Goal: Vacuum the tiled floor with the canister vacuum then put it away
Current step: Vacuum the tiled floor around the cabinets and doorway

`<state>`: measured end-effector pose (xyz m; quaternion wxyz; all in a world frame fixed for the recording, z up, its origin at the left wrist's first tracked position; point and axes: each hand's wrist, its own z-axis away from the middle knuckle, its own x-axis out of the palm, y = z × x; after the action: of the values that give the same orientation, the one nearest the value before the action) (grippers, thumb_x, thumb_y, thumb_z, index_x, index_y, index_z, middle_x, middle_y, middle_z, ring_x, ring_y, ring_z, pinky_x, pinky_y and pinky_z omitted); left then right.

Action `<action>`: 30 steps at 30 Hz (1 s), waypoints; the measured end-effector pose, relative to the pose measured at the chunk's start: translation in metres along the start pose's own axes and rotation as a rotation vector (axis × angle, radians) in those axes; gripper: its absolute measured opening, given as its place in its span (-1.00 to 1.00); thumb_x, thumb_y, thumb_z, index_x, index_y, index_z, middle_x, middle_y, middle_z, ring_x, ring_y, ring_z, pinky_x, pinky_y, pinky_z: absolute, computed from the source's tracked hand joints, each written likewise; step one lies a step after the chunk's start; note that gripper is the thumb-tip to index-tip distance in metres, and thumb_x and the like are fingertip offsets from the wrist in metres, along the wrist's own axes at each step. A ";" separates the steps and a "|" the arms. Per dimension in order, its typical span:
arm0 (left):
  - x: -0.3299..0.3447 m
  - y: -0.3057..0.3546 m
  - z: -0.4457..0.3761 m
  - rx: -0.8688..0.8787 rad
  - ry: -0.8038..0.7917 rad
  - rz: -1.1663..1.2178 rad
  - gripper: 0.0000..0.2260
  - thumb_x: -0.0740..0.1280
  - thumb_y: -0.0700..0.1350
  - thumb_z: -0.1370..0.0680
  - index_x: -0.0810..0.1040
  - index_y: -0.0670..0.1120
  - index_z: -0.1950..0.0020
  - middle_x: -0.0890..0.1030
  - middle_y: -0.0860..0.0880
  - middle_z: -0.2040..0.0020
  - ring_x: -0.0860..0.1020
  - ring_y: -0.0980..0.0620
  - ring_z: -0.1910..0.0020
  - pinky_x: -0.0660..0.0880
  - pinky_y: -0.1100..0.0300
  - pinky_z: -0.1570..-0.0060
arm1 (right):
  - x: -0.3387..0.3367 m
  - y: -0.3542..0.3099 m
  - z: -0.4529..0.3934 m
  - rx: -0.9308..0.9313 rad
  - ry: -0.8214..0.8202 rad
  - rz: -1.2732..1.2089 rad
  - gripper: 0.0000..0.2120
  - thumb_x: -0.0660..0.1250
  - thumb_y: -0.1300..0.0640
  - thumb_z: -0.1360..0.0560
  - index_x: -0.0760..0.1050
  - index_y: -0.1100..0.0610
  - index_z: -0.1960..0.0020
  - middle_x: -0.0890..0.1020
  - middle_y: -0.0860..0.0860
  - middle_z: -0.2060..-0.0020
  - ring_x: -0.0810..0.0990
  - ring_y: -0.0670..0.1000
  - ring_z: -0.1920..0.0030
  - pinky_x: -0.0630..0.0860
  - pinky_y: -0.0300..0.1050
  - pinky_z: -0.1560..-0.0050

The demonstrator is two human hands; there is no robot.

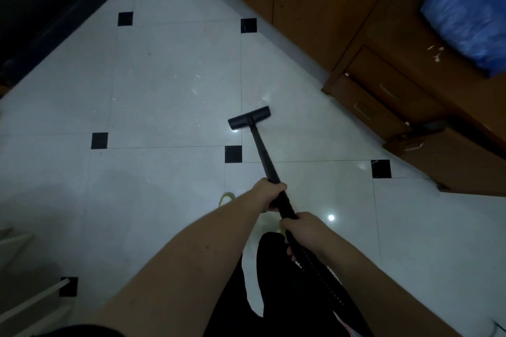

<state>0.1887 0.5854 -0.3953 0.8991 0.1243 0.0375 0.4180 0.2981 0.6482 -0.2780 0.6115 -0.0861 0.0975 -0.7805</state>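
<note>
A black vacuum wand (263, 153) slants across the white tiled floor (169, 85), ending in a flat black floor head (249, 117) that rests on the tiles near the middle. My left hand (267, 194) grips the wand higher up the tube. Just behind it my right hand (302, 230) holds the wand where the ribbed black hose (325, 279) begins. The hose runs down past my dark trousers toward the bottom right. Small pale crumbs (195, 90) lie on the tiles left of the head. The canister itself is out of sight.
Wooden cabinets (301, 0) and a drawer unit (383, 101) line the right side, with a blue bag (468, 11) on top. A dark doorway (35, 8) fills the upper left. Pale slats (30, 301) show at the lower left. Small black inset tiles (233, 154) dot the floor.
</note>
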 end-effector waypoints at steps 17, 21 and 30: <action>0.028 -0.031 0.030 -0.060 0.028 -0.196 -0.65 0.30 -0.15 -0.54 0.43 -0.26 -0.28 0.56 -0.19 -0.01 0.59 -0.11 0.12 0.57 0.10 0.31 | 0.001 0.032 0.032 0.106 -0.063 -0.007 -0.86 0.19 0.17 -0.55 0.47 0.24 0.04 0.54 0.17 0.34 0.56 0.09 0.45 0.53 -0.10 0.41; 0.001 -0.001 0.023 -0.077 0.061 -0.250 -0.64 0.30 -0.15 -0.55 0.42 -0.30 -0.29 0.57 -0.24 -0.04 0.60 -0.15 0.08 0.54 0.11 0.35 | 0.022 0.002 0.010 0.094 -0.063 -0.021 -0.74 0.16 0.19 -0.55 0.44 0.34 -0.13 0.53 0.21 0.34 0.55 0.11 0.45 0.52 -0.11 0.43; -0.007 0.010 0.027 -0.109 0.070 -0.264 -0.74 0.27 -0.19 -0.57 0.42 -0.31 -0.20 0.54 -0.23 0.09 0.57 -0.17 0.04 0.59 0.02 0.12 | 0.022 -0.005 0.008 0.058 -0.068 -0.037 -0.74 0.20 0.15 -0.56 0.44 0.35 -0.10 0.54 0.20 0.33 0.55 0.10 0.45 0.54 -0.11 0.42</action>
<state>0.1814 0.5810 -0.3668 0.9499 0.0546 0.0618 0.3015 0.2904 0.6277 -0.2684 0.6022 -0.0967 0.0526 -0.7908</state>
